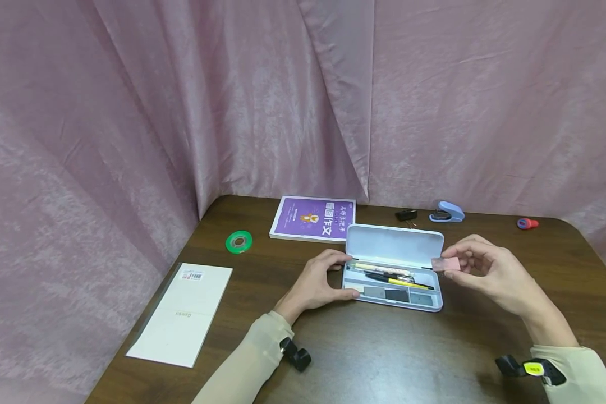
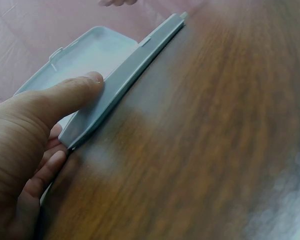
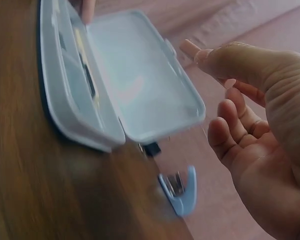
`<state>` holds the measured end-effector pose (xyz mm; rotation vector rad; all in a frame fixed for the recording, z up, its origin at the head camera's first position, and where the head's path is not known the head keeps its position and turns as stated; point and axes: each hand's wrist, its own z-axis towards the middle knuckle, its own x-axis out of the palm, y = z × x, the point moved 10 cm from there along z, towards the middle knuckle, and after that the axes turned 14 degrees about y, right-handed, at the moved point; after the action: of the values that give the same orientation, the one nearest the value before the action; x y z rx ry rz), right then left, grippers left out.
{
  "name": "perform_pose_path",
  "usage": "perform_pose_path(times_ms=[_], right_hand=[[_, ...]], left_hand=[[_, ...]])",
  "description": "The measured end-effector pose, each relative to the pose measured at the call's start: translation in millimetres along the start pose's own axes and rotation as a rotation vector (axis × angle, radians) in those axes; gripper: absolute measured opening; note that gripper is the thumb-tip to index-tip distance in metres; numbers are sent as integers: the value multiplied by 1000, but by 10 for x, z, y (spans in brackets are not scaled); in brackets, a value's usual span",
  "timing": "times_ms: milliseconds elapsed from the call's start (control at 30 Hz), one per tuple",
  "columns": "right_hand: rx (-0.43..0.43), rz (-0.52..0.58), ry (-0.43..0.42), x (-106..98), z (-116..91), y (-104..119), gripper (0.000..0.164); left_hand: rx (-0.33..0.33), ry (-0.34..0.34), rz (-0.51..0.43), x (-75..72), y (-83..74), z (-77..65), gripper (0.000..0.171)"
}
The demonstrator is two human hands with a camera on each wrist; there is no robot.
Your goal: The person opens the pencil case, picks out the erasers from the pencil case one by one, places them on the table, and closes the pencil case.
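In the head view a pale blue pencil case [image 1: 395, 245] lies on the table with its lid raised. My left hand [image 1: 319, 283] grips its left end, thumb on the front edge and fingers round the back corner. Several pens [image 1: 389, 274] lie in the long compartment, among them a black one and a yellow one. The front compartment holds a grey and dark block [image 1: 396, 294]. Above the case's right end, my right hand [image 1: 490, 269] pinches a small pink eraser [image 1: 451, 264] between thumb and fingers. The right wrist view shows the eraser [image 3: 190, 48] beside the lid.
Behind the case lie a purple book [image 1: 313, 217], a black clip [image 1: 406, 215] and a blue stapler [image 1: 447, 212]. A red stamp-like piece [image 1: 528, 224] sits at the far right. To the left are a green tape roll [image 1: 239, 242] and a white notepad [image 1: 182, 320].
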<state>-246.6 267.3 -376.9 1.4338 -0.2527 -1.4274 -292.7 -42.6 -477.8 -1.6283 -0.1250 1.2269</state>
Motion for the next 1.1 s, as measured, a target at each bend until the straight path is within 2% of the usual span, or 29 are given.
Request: perform_pose_path(times_ms=[600,833,1100], right_hand=[[120,-73,-107,-472,-651,-406,40],[196,-76,-151,-620,-918,-592,36],[135,-55,-194,-715,-1176,-782,42]], left_hand=[[-10,8,-3,12,1,-5,79],[-12,0,-4,3,-2,-8,78],[-2,-2,-10,6,-11,-13,77]])
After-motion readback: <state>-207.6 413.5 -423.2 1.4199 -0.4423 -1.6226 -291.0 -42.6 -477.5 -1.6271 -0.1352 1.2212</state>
